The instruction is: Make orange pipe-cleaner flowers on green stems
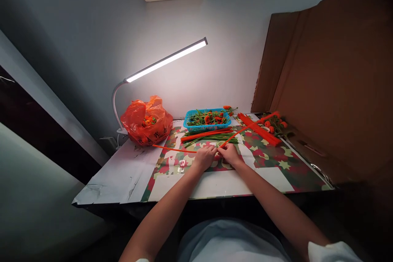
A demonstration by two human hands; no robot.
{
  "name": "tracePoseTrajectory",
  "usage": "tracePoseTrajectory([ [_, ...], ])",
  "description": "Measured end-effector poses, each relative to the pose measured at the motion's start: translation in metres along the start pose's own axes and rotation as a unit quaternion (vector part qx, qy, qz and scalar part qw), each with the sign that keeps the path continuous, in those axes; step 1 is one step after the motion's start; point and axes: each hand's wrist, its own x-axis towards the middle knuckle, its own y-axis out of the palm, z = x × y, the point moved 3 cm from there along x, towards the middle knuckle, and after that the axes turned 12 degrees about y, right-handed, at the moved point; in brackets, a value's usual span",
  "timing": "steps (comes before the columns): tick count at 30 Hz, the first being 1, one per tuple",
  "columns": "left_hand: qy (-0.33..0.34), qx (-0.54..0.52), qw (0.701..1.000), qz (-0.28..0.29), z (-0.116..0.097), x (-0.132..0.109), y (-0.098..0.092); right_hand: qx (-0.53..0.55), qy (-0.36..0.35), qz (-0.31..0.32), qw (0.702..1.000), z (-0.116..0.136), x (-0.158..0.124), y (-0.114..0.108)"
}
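Observation:
Over the middle of the table, my left hand [205, 157] and my right hand [229, 154] come close together with fingers closed. An orange pipe cleaner [173, 148] runs out leftward from my left hand. From my right hand an orange length [242, 129] slants up to the right, over a bundle of red-orange pipe cleaners [260, 131]. Whether both lengths are one piece is hidden by my fingers. Just beyond my hands lie green stems [211, 138] and more orange pipe cleaners [205, 134].
A blue basket [185, 126] behind the stems holds orange flowers with green stalks. An orange plastic bag [147, 125] stands at the left beside a lit desk lamp [167, 60]. More orange flowers [272, 125] lie at the right, near a tall cardboard sheet [322, 82].

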Motion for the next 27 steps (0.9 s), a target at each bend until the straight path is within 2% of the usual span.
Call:
tracePoseTrajectory([
  [5,-0.012,-0.035,0.999,-0.003,0.003,-0.002,-0.002,-0.041,-0.03,-0.023,0.998,0.003,-0.003,-0.002],
  [11,-0.036,-0.124,0.988,-0.084,0.011,-0.007,-0.002,-0.018,-0.088,-0.027,0.996,0.004,-0.008,-0.002],
  [14,-0.058,-0.188,0.972,-0.131,0.017,-0.01,-0.003,0.039,-0.109,0.009,0.993,0.006,-0.008,0.0],
  [17,-0.066,-0.241,0.954,-0.167,0.022,-0.013,-0.004,0.096,-0.098,0.066,0.988,0.01,-0.009,0.003],
  [23,-0.059,-0.302,0.935,-0.176,0.023,-0.011,-0.006,0.124,-0.068,0.112,0.984,0.014,-0.009,0.002],
  [27,-0.056,-0.345,0.92,-0.177,0.024,-0.009,-0.004,0.148,-0.081,0.143,0.975,0.015,-0.009,0.002],
])
